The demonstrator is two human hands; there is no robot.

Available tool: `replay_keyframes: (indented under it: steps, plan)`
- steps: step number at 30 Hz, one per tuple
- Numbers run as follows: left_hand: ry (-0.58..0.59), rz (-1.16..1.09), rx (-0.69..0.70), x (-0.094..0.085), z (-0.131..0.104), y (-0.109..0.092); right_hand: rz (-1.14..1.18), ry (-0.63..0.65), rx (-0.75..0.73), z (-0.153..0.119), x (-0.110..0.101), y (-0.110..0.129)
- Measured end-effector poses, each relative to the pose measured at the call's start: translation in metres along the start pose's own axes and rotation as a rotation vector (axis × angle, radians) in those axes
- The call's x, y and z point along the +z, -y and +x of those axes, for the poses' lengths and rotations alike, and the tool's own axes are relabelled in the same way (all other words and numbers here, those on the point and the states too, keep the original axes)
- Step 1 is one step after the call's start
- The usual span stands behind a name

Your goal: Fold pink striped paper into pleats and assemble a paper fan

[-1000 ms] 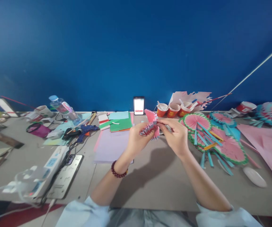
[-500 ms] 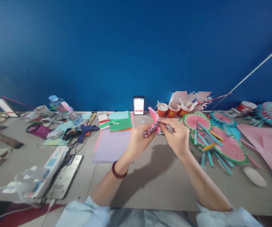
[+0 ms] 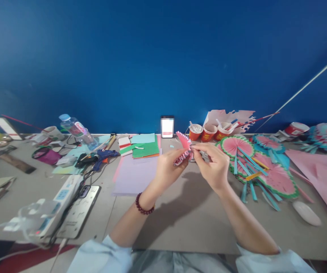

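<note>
Above the middle of the table, both hands hold a pleated pink paper fan (image 3: 183,140) with a pale zigzag edge. My left hand (image 3: 167,167) is closed round its lower folds. My right hand (image 3: 212,161) pinches the paper near its centre, thumb against forefinger. Fingers hide the fan's middle, so I cannot tell whether anything else is pinched there. Right of my right hand lie finished-looking watermelon paper fans (image 3: 237,146) with green rims and blue strips. Purple paper sheets (image 3: 136,176) lie left of my left hand.
Red paper cups (image 3: 208,133) with sticks and pens stand behind my right hand. A phone (image 3: 167,127) leans on the blue wall. Leftward are a glue gun (image 3: 103,156), a bottle (image 3: 79,131), a power strip (image 3: 58,206) and another phone (image 3: 79,212). A mouse (image 3: 307,213) lies right.
Both hands have shifted very slightly right, still holding the fan. Its upper part looks a little wider spread than before.
</note>
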State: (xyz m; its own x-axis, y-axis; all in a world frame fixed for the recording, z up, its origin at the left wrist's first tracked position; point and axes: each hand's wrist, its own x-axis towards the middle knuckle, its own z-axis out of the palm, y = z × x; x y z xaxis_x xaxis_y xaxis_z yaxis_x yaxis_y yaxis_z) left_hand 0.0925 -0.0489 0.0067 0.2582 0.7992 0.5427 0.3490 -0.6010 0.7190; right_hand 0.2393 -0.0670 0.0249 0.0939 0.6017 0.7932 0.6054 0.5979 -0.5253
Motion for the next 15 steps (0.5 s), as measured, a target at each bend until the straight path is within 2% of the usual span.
replay_keyframes:
  steps: [3,9,15]
  plan:
    - [-0.018,-0.047,-0.056,0.0,0.001,-0.003,0.009,0.012,0.02,0.0,0.0,-0.001]
    - [-0.142,-0.3,-0.318,-0.006,0.009,-0.012,-0.007,0.104,0.054,0.001,0.006,-0.005]
    - [-0.149,-0.43,-0.395,-0.009,0.012,-0.008,-0.009,0.087,0.06,-0.002,0.008,-0.004]
